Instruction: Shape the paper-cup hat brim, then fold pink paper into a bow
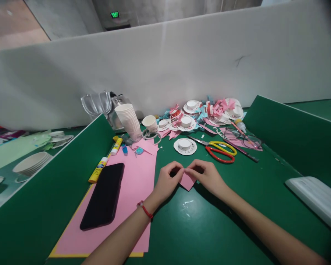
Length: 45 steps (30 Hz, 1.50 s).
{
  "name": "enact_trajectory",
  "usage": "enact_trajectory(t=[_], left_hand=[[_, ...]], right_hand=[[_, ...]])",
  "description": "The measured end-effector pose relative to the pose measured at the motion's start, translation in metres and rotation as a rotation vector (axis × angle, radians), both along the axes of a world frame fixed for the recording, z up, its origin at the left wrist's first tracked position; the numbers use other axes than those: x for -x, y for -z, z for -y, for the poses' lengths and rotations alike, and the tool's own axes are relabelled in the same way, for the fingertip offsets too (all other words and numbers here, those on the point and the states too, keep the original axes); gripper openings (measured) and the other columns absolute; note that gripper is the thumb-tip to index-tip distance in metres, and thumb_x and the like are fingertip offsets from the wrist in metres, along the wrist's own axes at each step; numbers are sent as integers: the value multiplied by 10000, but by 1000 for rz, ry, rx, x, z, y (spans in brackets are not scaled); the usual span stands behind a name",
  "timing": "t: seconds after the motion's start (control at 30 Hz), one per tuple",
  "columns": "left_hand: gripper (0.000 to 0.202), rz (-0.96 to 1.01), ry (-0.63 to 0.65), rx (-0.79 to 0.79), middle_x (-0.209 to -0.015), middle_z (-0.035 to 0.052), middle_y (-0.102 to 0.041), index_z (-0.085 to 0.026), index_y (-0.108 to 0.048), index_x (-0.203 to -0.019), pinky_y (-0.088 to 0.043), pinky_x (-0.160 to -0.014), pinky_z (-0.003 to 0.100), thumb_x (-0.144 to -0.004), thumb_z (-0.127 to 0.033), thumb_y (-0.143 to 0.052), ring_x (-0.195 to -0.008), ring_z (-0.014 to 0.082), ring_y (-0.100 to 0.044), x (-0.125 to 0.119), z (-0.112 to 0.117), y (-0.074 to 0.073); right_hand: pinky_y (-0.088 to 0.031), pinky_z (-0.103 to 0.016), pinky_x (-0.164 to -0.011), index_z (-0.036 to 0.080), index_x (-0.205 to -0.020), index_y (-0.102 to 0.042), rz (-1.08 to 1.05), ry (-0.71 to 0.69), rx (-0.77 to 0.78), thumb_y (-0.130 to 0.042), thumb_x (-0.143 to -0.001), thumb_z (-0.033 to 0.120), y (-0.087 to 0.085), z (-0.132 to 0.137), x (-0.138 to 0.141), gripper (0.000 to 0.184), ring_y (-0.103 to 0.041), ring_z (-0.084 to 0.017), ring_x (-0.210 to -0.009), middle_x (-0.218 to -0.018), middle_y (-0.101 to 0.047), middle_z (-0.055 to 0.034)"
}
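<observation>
- Head view: the left hand bends inward, its thumb and forefinger drawn together, pinching the upper left of the paper.
- The right hand mirrors it, thumb and forefinger pinching the paper's upper right; the 2 sets of fingertips nearly meet at its top.
- The remaining fingers of both hands are partly hidden; whether they touch the paper, I cannot tell.
- The paper is small, plain pink and straight-edged, with 1 clear lower corner; the fingers cover parts of its upper edge, so its full outline is hidden.
- That corner points toward the wearer, and 2 edges run up from it, to the left and to the right. Which way its long axis lies, I cannot tell.
- The paper is between the hands, over the middle of the green counter.
- Just beyond the hands lie a white disc and, to its right, the scissors. To the left, a phone rests on pink sheets.
</observation>
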<state>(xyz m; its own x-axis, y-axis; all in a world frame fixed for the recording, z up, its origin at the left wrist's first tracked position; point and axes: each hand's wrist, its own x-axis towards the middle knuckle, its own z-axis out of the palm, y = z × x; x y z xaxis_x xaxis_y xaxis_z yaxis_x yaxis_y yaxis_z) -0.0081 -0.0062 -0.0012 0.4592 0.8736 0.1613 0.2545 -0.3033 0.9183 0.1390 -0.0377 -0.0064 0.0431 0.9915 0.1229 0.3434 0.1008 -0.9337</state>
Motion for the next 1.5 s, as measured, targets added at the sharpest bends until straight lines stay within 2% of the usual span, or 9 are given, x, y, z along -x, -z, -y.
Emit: enact_trajectory(t=[0.17, 0.3, 0.37, 0.53, 0.77, 1.03, 1.17, 1.33, 1.5], left_hand=[[157, 45, -12, 6, -655, -14, -520, -153, -545, -686, -380, -594, 219, -781, -254, -473, -628, 116, -476, 0, 0, 0], [141, 76, -18, 24, -760, 20, -577, -152, -570, -801, -411, -641, 239, -777, -264, -488, -703, 137, -522, -1, 1, 0], [153, 66, -17, 17, -786, 30, -586, -154, -575, -825, -417, -653, 249, -777, -273, -493, -717, 143, -529, -1, 2, 0], [167, 10, -13, -15, -715, 19, -563, -152, -578, -724, -402, -618, 242, -772, -291, -499, -666, 134, -507, 0, 2, 2], [128, -5, -2, -41, -667, 5, -548, -153, -562, -669, -382, -595, 230, -747, -208, -477, -639, 128, -486, -1, 2, 0], [114, 71, -75, 33, -626, -15, -494, -151, -520, -647, -358, -544, 212, -741, -202, -481, -585, 110, -447, -2, 1, 0], [114, 49, -41, 22, -650, -10, -513, -150, -537, -673, -363, -563, 213, -750, -212, -479, -606, 113, -456, -3, 2, 0], [105, 21, -33, -18, -622, -25, -495, -152, -520, -628, -355, -566, 206, -722, -143, -474, -597, 105, -445, -3, 3, -2], [84, 65, -55, 41, -622, -24, -503, -149, -529, -647, -367, -562, 204, -712, -138, -476, -593, 104, -457, -4, 2, -1]], right_hand=[[-415, -234, -572, 161, -716, -598, 10, -25, -36, -517, -731, 240, -2, 0, 0, 114, -539, -138, -619, -662, -608, -15], [-441, -251, -642, 165, -777, -605, -8, -25, -67, -501, -732, 225, -3, 1, 0, 128, -575, -154, -696, -766, -641, -37], [-445, -252, -633, 164, -761, -608, -21, -14, -50, -509, -725, 234, -3, 0, 0, 127, -579, -155, -685, -755, -644, -39], [-428, -234, -553, 157, -702, -598, -19, 9, -16, -527, -708, 246, -1, -1, -1, 114, -550, -139, -598, -650, -611, -21], [-387, -220, -496, 166, -642, -526, 28, -17, 1, -485, -694, 202, -3, 1, 7, 75, -477, -108, -510, -549, -510, 23], [-422, -252, -544, 174, -666, -525, 3, 17, 5, -504, -691, 233, -5, -1, -5, 67, -529, -138, -551, -580, -554, -1], [-426, -248, -538, 173, -695, -538, -6, -1, 4, -509, -703, 255, -5, 1, -3, 87, -528, -135, -553, -602, -562, -4], [-403, -237, -522, 163, -650, -557, 54, -39, -9, -484, -708, 225, -4, 3, 5, 112, -498, -126, -542, -580, -551, 3], [-401, -234, -518, 154, -664, -581, 28, -11, 5, -496, -710, 252, -3, 2, 1, 138, -504, -128, -544, -580, -562, 1]])
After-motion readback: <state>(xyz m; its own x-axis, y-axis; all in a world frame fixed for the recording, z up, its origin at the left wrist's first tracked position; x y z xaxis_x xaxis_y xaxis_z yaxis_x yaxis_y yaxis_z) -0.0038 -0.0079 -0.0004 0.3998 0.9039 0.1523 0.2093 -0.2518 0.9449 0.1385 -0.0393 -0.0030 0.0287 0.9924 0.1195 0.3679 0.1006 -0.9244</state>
